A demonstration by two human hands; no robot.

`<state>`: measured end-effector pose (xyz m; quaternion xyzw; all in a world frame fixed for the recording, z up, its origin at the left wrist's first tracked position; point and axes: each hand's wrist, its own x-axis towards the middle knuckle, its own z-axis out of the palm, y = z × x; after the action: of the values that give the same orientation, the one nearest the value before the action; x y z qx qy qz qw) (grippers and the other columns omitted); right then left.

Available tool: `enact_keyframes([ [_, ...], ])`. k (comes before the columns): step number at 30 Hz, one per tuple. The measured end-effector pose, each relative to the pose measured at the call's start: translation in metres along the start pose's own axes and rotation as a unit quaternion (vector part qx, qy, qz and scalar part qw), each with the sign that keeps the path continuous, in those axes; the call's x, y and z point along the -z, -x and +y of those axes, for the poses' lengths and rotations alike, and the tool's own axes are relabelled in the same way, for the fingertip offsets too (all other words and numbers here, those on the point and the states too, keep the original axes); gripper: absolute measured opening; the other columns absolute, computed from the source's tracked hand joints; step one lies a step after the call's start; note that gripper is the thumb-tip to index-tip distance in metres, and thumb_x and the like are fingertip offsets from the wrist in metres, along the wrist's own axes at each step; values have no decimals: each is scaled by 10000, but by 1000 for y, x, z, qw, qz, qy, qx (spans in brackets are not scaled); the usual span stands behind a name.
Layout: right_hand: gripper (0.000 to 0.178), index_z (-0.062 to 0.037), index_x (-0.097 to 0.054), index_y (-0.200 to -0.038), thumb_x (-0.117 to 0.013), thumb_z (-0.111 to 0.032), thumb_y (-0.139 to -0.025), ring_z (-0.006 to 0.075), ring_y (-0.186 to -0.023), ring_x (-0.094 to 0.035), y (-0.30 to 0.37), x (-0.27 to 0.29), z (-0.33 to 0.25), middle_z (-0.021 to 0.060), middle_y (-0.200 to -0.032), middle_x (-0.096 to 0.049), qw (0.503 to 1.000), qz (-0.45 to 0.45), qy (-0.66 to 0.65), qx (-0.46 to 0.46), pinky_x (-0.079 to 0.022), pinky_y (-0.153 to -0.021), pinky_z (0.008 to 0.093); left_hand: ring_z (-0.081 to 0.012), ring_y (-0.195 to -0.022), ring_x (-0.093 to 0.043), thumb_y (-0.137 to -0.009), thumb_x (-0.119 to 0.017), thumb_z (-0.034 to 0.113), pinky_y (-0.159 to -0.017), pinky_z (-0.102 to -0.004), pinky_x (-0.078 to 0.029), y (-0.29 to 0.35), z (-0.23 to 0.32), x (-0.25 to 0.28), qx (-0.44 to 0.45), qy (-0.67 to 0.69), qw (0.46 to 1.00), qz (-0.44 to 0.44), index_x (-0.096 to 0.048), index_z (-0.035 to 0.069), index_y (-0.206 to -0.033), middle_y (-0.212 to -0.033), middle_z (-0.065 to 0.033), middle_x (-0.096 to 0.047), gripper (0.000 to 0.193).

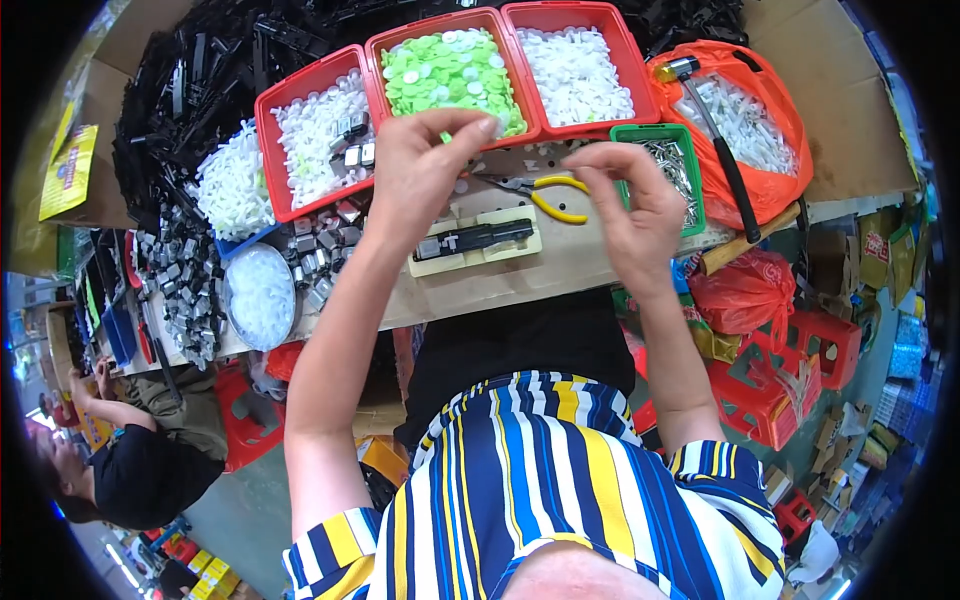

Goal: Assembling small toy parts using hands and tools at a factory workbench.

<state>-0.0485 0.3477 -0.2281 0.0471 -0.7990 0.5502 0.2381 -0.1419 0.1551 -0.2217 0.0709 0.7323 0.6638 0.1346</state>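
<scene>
My left hand [415, 175] is raised over the front of the red tray of green pieces. Its thumb and forefinger are pinched together; a whitish spot shows at the tips, too small to name. To the right, my right hand [640, 205] hangs by the small green tray, fingers curled and tips drawn together, and whatever they hold is hidden. Between the hands lie pliers with yellow handles [560, 200] on the worktable [570, 255]. Nearer to me, a long black plastic part [475, 240] rests in a cream fixture block [425, 265]. Neither hand touches the block.
Red trays [535, 125] hold white and green plastic pieces. A green tray [697, 215] holds metal pins. A hammer [735, 170] leans on an orange bag [800, 185]. Metal blocks [185, 285] and a bowl [290, 300] sit left. Black parts [190, 90] heap behind. Another person [140, 465] sits left.
</scene>
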Motion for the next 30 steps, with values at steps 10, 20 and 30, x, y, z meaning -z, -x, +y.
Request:
enact_keyframes([
  [10, 169, -23, -628, -971, -718, 37, -841, 264, -893, -684, -2, -46, -9, 118, -973, -697, 984, -32, 89, 154, -523, -779, 346, -116, -850, -683, -924, -720, 110, -823, -251, -523, 46, -14, 2, 20, 154, 988, -7, -752, -41, -1029, -908, -82, -748, 187],
  [20, 159, -37, -643, -955, -731, 11, -831, 253, -824, -683, 1, -53, -5, 93, -902, -691, 969, -22, 129, 211, -501, -711, 350, -125, -863, -687, -932, -720, 120, -807, -244, -531, 55, -15, 8, 48, 258, 964, -35, -743, -44, -1051, -936, -99, -746, 204],
  [30, 171, -2, -675, -971, -761, -14, -823, 276, -884, -715, 11, -48, -7, 123, -963, -722, 991, -81, 21, 102, -551, -743, 336, -124, -932, -681, -904, -734, 46, -862, -249, -517, 71, -25, 6, 131, 305, 943, -5, -736, -32, -1079, -1015, -104, -745, 192],
])
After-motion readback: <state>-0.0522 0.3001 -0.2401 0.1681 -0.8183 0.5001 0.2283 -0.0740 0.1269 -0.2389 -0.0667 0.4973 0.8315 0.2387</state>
